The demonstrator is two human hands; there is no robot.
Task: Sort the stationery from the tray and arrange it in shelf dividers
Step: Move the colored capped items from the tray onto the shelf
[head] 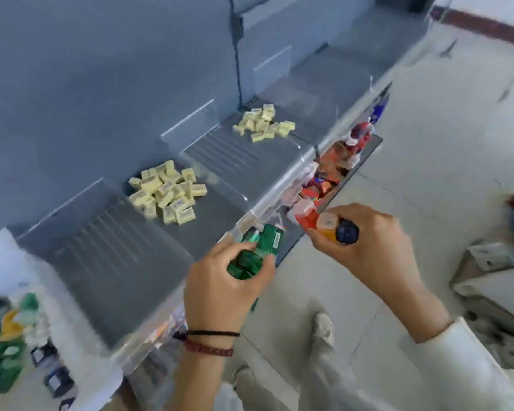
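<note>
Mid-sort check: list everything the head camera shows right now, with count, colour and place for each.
Small rectangular erasers: two heaps, pale yellow, separate shelf compartments.
Clear plastic dividers: several, transparent, upright on the grey shelf.
Narrow dark tray: one, shelf front, holding red-orange packets.
Green boxes: a few, in left hand's grip.
Small capped bottles: about three, red, orange, dark blue, in right hand's grip.
Blurred mixed items: one heap, green, yellow, dark, lower left.
Left hand: one, two wristbands.
Right hand: one, white sleeve.
</note>
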